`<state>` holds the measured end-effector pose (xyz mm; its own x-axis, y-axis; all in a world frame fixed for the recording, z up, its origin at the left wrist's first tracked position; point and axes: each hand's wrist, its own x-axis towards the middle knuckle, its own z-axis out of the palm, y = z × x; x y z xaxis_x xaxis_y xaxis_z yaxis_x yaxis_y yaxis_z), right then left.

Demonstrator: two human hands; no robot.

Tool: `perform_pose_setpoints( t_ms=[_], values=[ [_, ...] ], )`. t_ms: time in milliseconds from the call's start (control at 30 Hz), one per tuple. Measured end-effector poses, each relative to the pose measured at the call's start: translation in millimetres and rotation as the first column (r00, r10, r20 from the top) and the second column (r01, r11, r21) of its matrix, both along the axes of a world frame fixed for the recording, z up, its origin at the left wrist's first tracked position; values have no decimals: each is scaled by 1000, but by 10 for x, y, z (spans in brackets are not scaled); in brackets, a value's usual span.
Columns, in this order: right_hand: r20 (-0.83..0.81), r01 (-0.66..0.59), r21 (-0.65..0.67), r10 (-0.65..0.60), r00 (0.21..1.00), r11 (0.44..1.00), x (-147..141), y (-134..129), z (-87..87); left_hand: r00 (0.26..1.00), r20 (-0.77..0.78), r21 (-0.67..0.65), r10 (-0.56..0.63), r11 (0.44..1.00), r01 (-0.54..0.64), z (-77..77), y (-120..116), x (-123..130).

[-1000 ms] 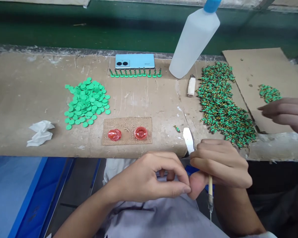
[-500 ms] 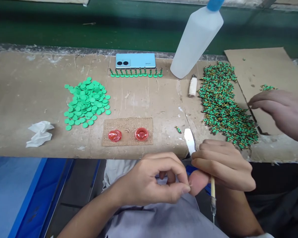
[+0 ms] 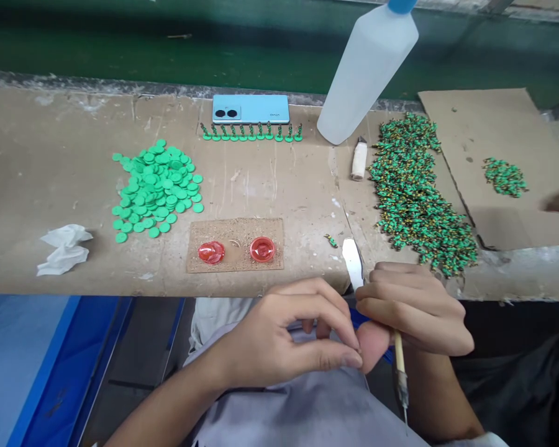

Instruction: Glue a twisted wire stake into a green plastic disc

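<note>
The left hand point(image 3: 279, 338) is pinching something too small to see. The right hand point(image 3: 414, 310) is gripping a needle tool point(image 3: 399, 372). Past the hands, a short row of green figures point(image 3: 251, 132) is standing, while green discs point(image 3: 156, 186) and green pieces point(image 3: 419, 198) are lying in big piles.

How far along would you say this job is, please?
Looks done: a short row of figures on green discs. In hand: the right hand grips a needle tool against the left hand; any piece between is hidden. Left: a pile of green discs and a heap of green-yellow pieces.
</note>
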<state>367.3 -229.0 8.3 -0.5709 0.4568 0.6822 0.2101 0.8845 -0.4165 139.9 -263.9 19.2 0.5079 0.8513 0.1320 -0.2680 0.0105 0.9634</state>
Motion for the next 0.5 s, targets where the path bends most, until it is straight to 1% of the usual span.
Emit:
perform_pose_setpoints(
  t_ms=[133,233,333,433,500],
  values=[
    [24,-46,22,45,999,999,36,28,-15,994,-35,-98,-99,991,96,21,14,-28],
    [18,-46,16,46,999,999,50,19,-24,991,-39,-78,-128,989,124,18,-1,-35],
    [-7,-21,3,21,1000,1000,37,-12,-16,994,-54,-27,-91,996,90,6,-37,-18],
    [-9,42,-3,-42,999,999,11,-48,4,998,-53,32,-28,999,30,-12,-76,11],
    [-24,93,19,-92,995,996,0,-68,13,998,-48,66,29,997,-26,-25,-97,31]
  ],
)
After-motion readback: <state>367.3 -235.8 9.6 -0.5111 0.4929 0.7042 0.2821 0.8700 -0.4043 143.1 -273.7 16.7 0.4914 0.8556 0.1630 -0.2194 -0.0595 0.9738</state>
